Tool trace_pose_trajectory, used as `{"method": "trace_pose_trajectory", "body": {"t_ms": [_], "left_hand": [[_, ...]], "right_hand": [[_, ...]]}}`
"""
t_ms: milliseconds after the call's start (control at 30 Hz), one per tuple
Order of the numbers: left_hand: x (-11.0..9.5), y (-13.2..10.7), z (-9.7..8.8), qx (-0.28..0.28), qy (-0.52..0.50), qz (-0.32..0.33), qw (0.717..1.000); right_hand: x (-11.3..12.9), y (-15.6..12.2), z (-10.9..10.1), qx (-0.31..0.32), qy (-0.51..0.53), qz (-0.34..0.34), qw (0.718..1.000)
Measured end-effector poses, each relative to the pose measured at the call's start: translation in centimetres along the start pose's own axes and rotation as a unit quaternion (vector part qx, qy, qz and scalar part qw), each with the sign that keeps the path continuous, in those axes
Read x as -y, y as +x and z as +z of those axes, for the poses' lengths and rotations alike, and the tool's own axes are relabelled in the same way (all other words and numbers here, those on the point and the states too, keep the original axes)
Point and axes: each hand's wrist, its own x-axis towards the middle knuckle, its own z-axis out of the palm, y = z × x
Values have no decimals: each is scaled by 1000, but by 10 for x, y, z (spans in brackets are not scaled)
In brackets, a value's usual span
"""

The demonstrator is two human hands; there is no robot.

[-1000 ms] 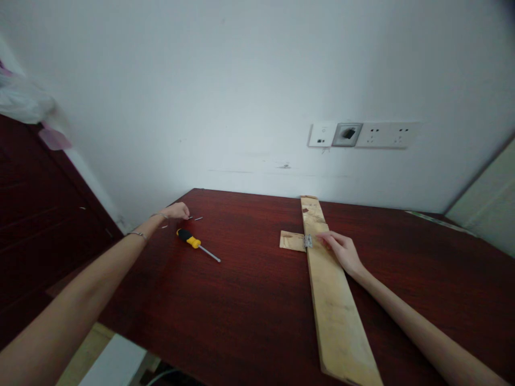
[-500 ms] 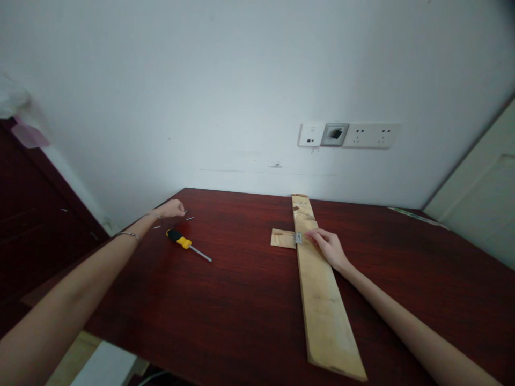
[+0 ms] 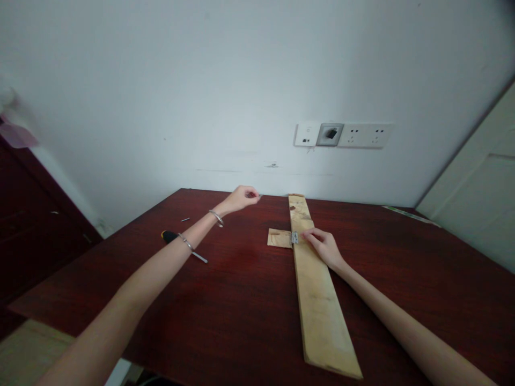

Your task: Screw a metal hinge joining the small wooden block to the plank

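Observation:
My left hand [image 3: 241, 199] is raised over the back of the table, thumb and forefinger pinched on a small metal screw [image 3: 259, 196]. On the long wooden board [image 3: 322, 300] rests my right hand [image 3: 325, 246], fingers pressed together beside a small metal hinge [image 3: 294, 237]. Whether those fingers hold anything is hidden. The hinge sits at the board's left edge, where a short wooden piece [image 3: 279, 238] meets it. Under my left forearm lies a screwdriver [image 3: 169, 236] with a black and yellow handle, its middle hidden and its shaft tip showing.
Another small screw or pin [image 3: 185, 219] lies at the left on the dark red table [image 3: 237, 300]. The white wall behind carries a row of sockets [image 3: 344, 135]. A flat strip [image 3: 410, 215] lies at the back right, near a pale door [image 3: 483, 177].
My left hand has moved right and up from the left side of the table, carrying the small screw. My forearm now covers part of the screwdriver. The right hand stays by the hinge.

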Motion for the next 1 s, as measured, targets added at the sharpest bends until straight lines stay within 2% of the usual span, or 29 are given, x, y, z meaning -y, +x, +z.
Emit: {"method": "trace_pose_trajectory", "body": {"t_ms": [133, 200, 267, 400, 500, 733, 1000], "left_hand": [[-20, -11, 60, 45, -71, 7, 996], [-27, -18, 78, 60, -89, -5, 994], [-32, -24, 88, 70, -105, -21, 992], [-35, -30, 94, 89, -139, -40, 986], [-32, -32, 96, 83, -171, -49, 981], [-33, -37, 107, 86, -229, -70, 967], [-42, -42, 119, 75, -249, -61, 964]], "right_hand": [[0, 0, 0, -1, 3, -1, 1000], [0, 0, 1, -3, 4, 0, 1000], [-1, 1, 1, -7, 5, 1, 1000], [-2, 0, 2, -9, 12, -1, 1000], [1, 2, 1, -17, 16, -13, 1000], [28, 5, 1, -39, 26, -62, 997], [45, -3, 3, 0, 60, -76, 995]]}}
